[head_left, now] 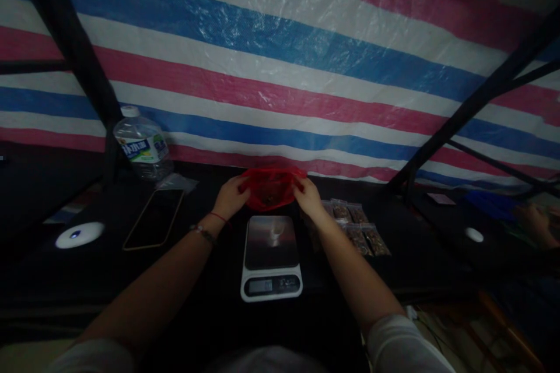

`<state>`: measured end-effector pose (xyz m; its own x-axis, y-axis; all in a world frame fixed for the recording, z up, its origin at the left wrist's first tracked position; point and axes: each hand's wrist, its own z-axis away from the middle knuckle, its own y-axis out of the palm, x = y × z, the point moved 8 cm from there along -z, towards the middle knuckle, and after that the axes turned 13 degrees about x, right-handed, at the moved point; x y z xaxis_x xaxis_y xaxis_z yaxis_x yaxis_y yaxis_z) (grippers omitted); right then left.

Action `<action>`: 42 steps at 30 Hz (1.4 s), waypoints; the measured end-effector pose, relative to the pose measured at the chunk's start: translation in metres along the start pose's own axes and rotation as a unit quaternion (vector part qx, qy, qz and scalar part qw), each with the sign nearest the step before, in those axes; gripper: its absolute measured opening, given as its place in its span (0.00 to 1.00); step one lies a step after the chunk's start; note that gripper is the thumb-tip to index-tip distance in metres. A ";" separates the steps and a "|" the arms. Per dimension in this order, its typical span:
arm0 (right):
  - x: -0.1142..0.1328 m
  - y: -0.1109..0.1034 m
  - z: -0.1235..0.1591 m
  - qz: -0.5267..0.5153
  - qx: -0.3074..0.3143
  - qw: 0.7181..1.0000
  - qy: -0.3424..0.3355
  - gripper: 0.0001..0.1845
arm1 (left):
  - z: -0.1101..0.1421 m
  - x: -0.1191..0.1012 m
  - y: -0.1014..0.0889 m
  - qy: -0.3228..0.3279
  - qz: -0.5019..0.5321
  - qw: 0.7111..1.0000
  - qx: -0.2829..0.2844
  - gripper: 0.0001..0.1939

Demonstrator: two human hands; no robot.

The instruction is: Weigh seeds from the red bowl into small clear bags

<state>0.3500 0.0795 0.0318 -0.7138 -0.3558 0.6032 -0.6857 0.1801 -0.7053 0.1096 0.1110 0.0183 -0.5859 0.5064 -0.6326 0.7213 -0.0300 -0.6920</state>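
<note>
A red plastic bag (pixel 271 185) with brownish contents sits on the dark table just behind a small kitchen scale (pixel 271 256). My left hand (pixel 231 197) grips the bag's left edge, fingers closed on it. My right hand (pixel 308 196) pinches the bag's right edge. The two hands hold the bag's mouth apart. The scale has a shiny steel plate and a white base with a display facing me; nothing lies on its plate.
Several small clear packets of brown bits (pixel 356 226) lie right of the scale. A phone (pixel 154 218), a water bottle (pixel 142 145) and a white round device (pixel 79 234) are at the left. Another person's hand (pixel 536 222) shows at far right. Striped tarp behind.
</note>
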 end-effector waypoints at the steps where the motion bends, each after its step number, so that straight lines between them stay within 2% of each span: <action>1: 0.002 -0.002 0.001 0.003 -0.019 1.000 -0.004 0.20 | 0.001 -0.005 -0.005 0.015 -0.006 1.000 -0.024 0.21; 3: 0.006 -0.002 0.005 0.007 -0.034 0.999 -0.008 0.21 | 0.004 -0.013 -0.010 0.040 -0.017 0.998 -0.052 0.23; 7: 0.008 0.007 0.012 -0.003 -0.023 1.000 -0.015 0.20 | 0.002 -0.021 -0.004 0.048 -0.040 0.998 -0.012 0.27; 10: 0.002 0.008 0.016 -0.003 -0.033 0.999 -0.009 0.18 | 0.003 -0.024 -0.003 0.060 -0.054 0.997 -0.008 0.29; 15: -0.001 -0.007 0.028 0.013 -0.096 0.995 -0.025 0.11 | 0.007 -0.025 -0.007 0.066 -0.098 0.993 -0.028 0.13; 19: 0.012 -0.027 0.046 0.044 -0.179 0.982 -0.043 0.11 | 0.016 -0.035 -0.023 0.103 -0.122 0.982 -0.104 0.09; 20: 0.018 -0.032 0.051 0.048 -0.200 0.977 -0.053 0.11 | 0.019 -0.040 -0.025 0.121 -0.125 0.979 -0.110 0.08; 22: 0.031 -0.034 0.058 0.040 -0.211 0.973 -0.087 0.12 | 0.022 -0.052 -0.020 0.170 -0.123 0.974 -0.083 0.08; 24: 0.045 -0.024 0.057 0.024 -0.151 0.979 -0.138 0.15 | 0.023 -0.062 -0.007 0.219 -0.123 0.968 -0.016 0.10; 27: 0.058 0.006 0.049 0.022 0.007 0.984 -0.176 0.19 | 0.022 -0.066 0.017 0.228 -0.140 0.960 0.085 0.12; 29: 0.055 0.020 0.044 0.041 0.077 0.985 -0.150 0.20 | 0.020 -0.061 0.027 0.199 -0.160 0.960 0.118 0.12; 31: 0.048 0.031 0.040 0.069 0.129 0.983 -0.107 0.20 | 0.020 -0.056 0.031 0.170 -0.179 0.961 0.127 0.12; 35: 0.040 0.041 0.038 0.114 0.186 0.974 -0.058 0.18 | 0.020 -0.047 0.033 0.134 -0.198 0.963 0.120 0.13; 42: 0.043 0.046 0.038 0.101 0.207 0.972 -0.058 0.18 | 0.018 -0.037 0.040 0.121 -0.210 0.963 0.121 0.13</action>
<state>0.2937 0.0373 0.0111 -0.7904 -0.4566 0.4083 -0.4010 -0.1180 -0.9084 0.1535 0.0759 0.0078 -0.6820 0.7033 -0.2007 0.3155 0.0353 -0.9483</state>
